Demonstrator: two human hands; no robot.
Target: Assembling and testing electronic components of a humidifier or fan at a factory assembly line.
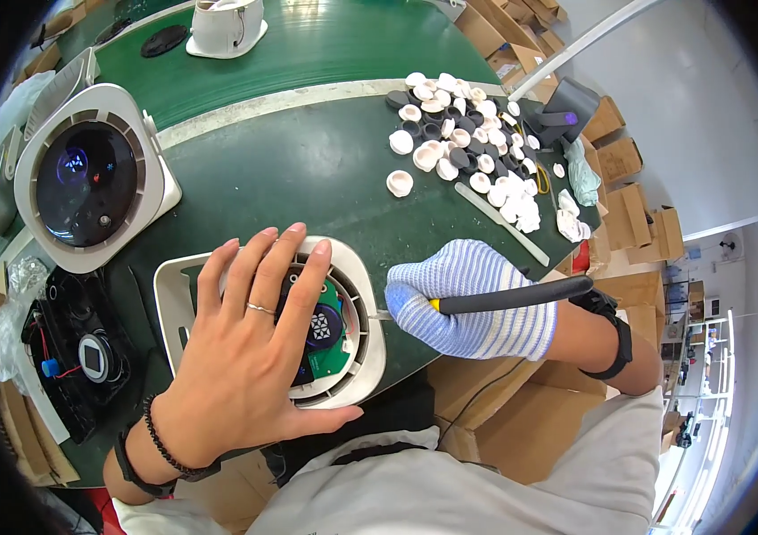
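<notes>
- Our left hand [252, 357] is bare and spread wide, fingers laid over the housing [374, 357] and hiding much of its inside; it grips nothing that we can make out
- Our right hand [473, 290], in a striped glove, is closed around a tool [517, 295] with a black and yellow handle; its metal end shows at the housing's right rim, though we cannot tell whether it touches
- The housing lies on the table [299, 156] right in front of us, near its edge, with its open face up
- Done, as far as we can judge: the green board [337, 358] sits inside the ring of the housing
- Left, we judge: no front covers the board, while the unit [94, 201] at upper left has a glossy dark front with lit marks
- We cannot tell what the tool has finished at the rim
- Beside us on the left lies a black shell [65, 334] with wires; caps [461, 138] are heaped beyond the right hand, near a pale bar [504, 225]
</notes>
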